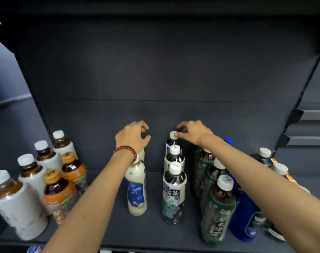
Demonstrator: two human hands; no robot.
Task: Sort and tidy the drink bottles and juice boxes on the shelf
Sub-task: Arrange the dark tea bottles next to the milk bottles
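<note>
My right hand (190, 132) pinched the cap of the rear tea bottle (173, 142); left hand (132, 136) curled, hold unclear. I judged a slow, straight push best, keeping the row aligned.

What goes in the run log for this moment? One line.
left hand: empty, over milky bottles | right hand: pinches cap of rear tea bottle

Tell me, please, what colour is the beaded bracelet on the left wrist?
Dark red; the beaded bracelet shows best in the head view.
</note>
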